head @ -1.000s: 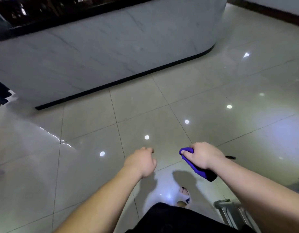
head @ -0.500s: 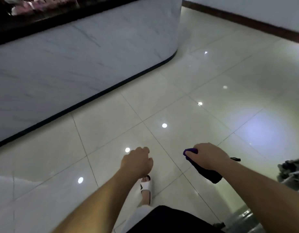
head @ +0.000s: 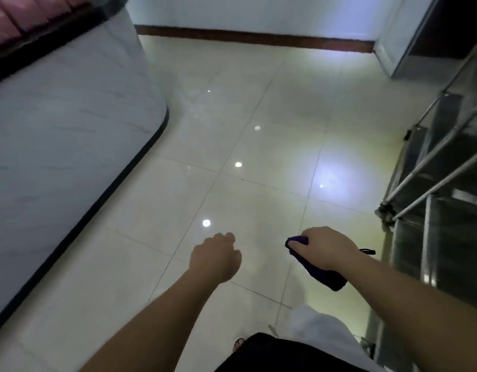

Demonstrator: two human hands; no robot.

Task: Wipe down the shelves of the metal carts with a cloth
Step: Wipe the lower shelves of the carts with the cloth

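- To the left we see a curved white marble-look counter (head: 63,146) with a black strip along its base, rounding off toward the far middle of the floor.
- On top of that counter, at the far left corner, sit blurred pink bundles (head: 22,14); we cannot tell what they are.
- The glossy cream tiled floor (head: 232,157) fills the middle, dotted with small round light reflections and one broad bluish glare on the right.
- A white far wall with a reddish-brown skirting board (head: 253,38) closes the scene at the far end.
- The shiny metal cart (head: 441,183) stands along the right edge, its thin tubular rails slanting above stainless shelves; the open floor lies between us and the cart's near corner.
- Our right hand (head: 326,251) clenches a dark purple folded cloth (head: 320,272), which sticks out in front of the knuckles and hangs below the palm, held in the air near the cart and not touching it.
- Our left hand (head: 216,259) hangs beside it, fingers curled loosely, holding nothing.
- Near the bottom we see black and white clothing and a toe.
- No writing or label is legible to us anywhere.
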